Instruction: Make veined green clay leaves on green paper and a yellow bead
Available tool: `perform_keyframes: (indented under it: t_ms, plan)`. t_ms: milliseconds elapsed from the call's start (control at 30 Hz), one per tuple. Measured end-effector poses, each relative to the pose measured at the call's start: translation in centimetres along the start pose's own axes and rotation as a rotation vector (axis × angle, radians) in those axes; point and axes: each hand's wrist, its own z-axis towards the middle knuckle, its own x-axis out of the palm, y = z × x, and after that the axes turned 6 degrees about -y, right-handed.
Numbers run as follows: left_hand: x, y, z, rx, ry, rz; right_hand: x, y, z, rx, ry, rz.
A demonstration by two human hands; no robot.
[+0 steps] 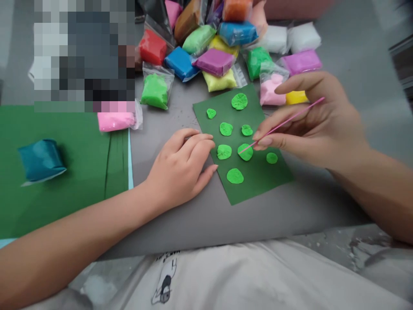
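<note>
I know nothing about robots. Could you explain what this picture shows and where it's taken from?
There's no machine here: these are a person's own bare hands, seen by a camera worn on the head, looking forward and down. The right hand pinches a thin pink stick, its tip over one of eight flat bright-green pieces on a dark green sheet. The left hand rests by the sheet's left edge, holding nothing visible. On the grey table beyond lie colourful packets, many in clear bags.

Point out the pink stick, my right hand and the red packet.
Pink stick (284,123): head view, middle of its shaft.
Right hand (334,122): head view, middle of the hand.
Red packet (152,47): head view, middle of its front.
</note>
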Motion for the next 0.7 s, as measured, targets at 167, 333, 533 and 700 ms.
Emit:
perform_keyframes:
  t_ms: [167, 333, 533, 700]
  plan:
    - [0.0, 0.0, -0.1, -0.016, 0.02, -0.004, 1.3, 0.6, 1.6, 0.139, -0.064, 0.04]
    - [0.1, 0.0, -0.1, -0.033, 0.028, -0.024, 2.6, 0.1, 2.8, 0.206, -0.074, 0.088]
    - [0.0, 0.0, -0.2, -0.074, 0.055, -0.042, 3.2, -1.2, 2.2, 0.079, -0.035, 0.062]
    - [0.0, 0.0, -0.2, -0.082, 0.058, -0.04, 2.8, -1.9, 1.8, 0.043, -0.022, -0.003]
